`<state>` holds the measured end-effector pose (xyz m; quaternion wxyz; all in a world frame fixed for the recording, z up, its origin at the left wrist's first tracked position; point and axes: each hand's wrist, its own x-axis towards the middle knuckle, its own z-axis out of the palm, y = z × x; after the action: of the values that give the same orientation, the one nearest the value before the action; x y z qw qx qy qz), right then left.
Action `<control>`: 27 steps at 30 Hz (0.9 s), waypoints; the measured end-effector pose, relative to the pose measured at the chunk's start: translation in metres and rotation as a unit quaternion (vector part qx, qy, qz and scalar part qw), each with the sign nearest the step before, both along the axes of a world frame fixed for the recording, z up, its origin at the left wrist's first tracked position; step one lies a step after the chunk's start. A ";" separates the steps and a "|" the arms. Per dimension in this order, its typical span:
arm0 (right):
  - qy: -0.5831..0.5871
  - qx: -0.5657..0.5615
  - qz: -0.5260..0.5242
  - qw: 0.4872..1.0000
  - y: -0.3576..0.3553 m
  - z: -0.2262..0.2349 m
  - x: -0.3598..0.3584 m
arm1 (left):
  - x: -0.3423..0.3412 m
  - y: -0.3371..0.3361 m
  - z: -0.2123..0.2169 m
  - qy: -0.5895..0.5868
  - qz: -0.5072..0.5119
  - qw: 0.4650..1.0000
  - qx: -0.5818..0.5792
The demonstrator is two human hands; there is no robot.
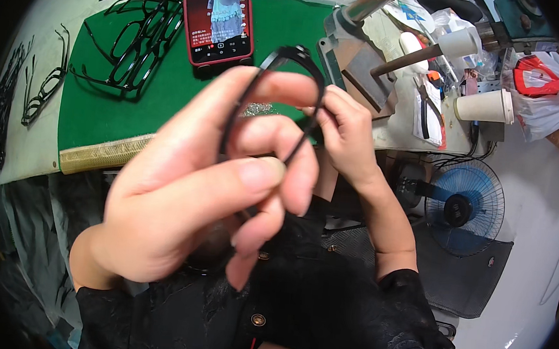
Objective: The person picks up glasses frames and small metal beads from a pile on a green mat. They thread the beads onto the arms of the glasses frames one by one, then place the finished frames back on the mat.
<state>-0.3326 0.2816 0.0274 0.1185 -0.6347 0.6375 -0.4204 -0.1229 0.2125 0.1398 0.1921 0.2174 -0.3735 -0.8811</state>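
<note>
Black glossy material is seen on the spectacle frame (295,53), which is raised at 12 o'clock, clear of the green mat (285,17) on the desk (35,145). The step in hand is judged to be close handling, possibly adjustment or checking, since both hands are brought to the piece. For the next move, steady support from the left hand (173,195) and light, controlled pressure from the right hand (348,131) appear to be required, so that the thin rim is not bent.

Left fingers: the frame is clamped near its lower end between the thumb and the curled fingers. One finger is extended behind the upper rim; the outermost fingers are bent downward, slightly apart, toward 6 o'clock.

Right fingers: these are bent toward the thumb between 1 and 2 o'clock, beside the frame's right edge. Whether they are closed on the frame cannot be told, because the view is overlapped and the rim is partly blurred.

Further black glasses (135,45) are laid at 10 o'clock, and small silvery pieces (258,109) are visible through the rim opening.
</note>
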 end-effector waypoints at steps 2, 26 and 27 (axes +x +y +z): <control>0.030 0.005 -0.015 0.999 0.001 -0.011 -0.001 | 0.004 -0.002 0.002 -0.012 0.031 0.999 -0.015; -0.013 0.216 0.126 0.968 -0.007 -0.010 0.003 | 0.007 -0.012 -0.021 0.104 -0.095 0.990 0.024; -0.028 0.234 0.133 0.963 -0.007 -0.007 0.003 | 0.006 -0.011 -0.020 0.105 -0.101 0.989 0.028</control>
<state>-0.3292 0.2748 0.0200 0.3356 -0.6563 0.6247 -0.2577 -0.1165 0.2014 0.1194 0.1345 0.0905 -0.3469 -0.9238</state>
